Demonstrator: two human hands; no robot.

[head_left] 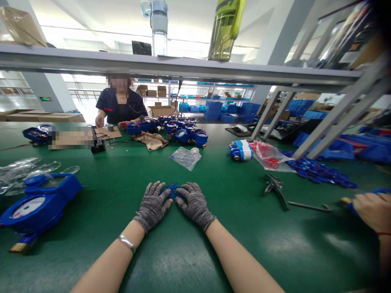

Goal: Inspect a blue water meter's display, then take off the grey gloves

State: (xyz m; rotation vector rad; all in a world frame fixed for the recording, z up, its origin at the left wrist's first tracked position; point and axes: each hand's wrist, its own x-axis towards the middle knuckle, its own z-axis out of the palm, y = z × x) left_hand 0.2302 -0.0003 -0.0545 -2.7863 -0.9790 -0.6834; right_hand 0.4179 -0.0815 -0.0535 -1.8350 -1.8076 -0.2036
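Note:
Both my hands wear grey knitted gloves and rest palm-down on the green table (214,252), fingers spread. My left hand (153,205) and my right hand (194,203) sit side by side, fingertips almost meeting around a small heap of tiny blue plastic parts (172,189). Neither hand grips anything. A silver bracelet (127,243) is on my left wrist.
A blue water meter (36,203) lies at the left. Pliers (275,188), a thin rod (308,206) and a co-worker's hand (373,211) are at the right. Farther back lie a plastic bag (185,157), a white-blue meter (241,149) and several blue meters (183,132) before a seated person (120,106).

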